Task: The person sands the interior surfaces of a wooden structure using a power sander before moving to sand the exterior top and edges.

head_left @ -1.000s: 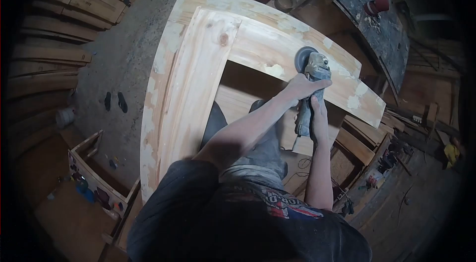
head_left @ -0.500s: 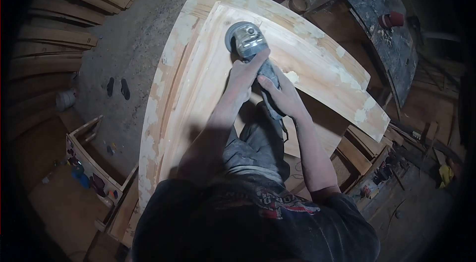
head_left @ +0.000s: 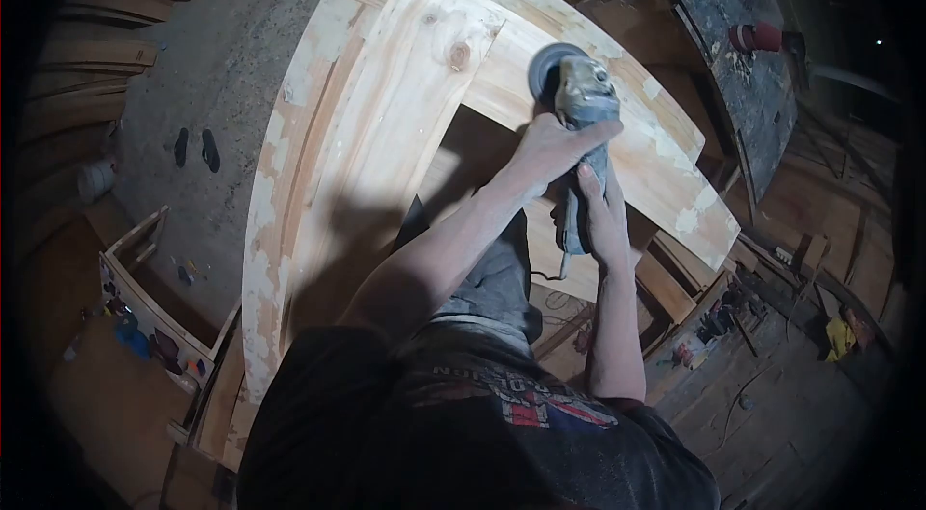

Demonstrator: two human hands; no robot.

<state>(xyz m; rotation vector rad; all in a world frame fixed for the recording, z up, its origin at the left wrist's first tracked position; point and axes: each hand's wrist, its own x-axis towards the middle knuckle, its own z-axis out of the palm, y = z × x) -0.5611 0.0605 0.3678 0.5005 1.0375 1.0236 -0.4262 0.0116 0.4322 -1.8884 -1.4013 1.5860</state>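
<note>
A grey angle grinder (head_left: pixel 586 95) with a round disc lies against the upper right board of a pale wooden frame (head_left: pixel 376 95). My left hand (head_left: pixel 552 151) is wrapped round the tool just behind its metal head, thumb across the top. Further back, my right hand (head_left: pixel 606 216) grips the tool's body near the cord end. The disc touches or nearly touches the wood; its underside is hidden. Patches of light filler mark the frame's curved outer edge. A dark opening shows inside the frame, below the tool.
A dusty dark table (head_left: pixel 719 56) with a red pot (head_left: pixel 762 37) stands at the upper right. Stacked planks (head_left: pixel 106 47) line the upper left. Slippers (head_left: pixel 210 151) lie on the floor. An open wooden box (head_left: pixel 145 293) is at the lower left.
Both hands have moved the grinder to the right along the frame, off the upper left corner. The knot in the wood and more of the opening now show. The view has shifted slightly.
</note>
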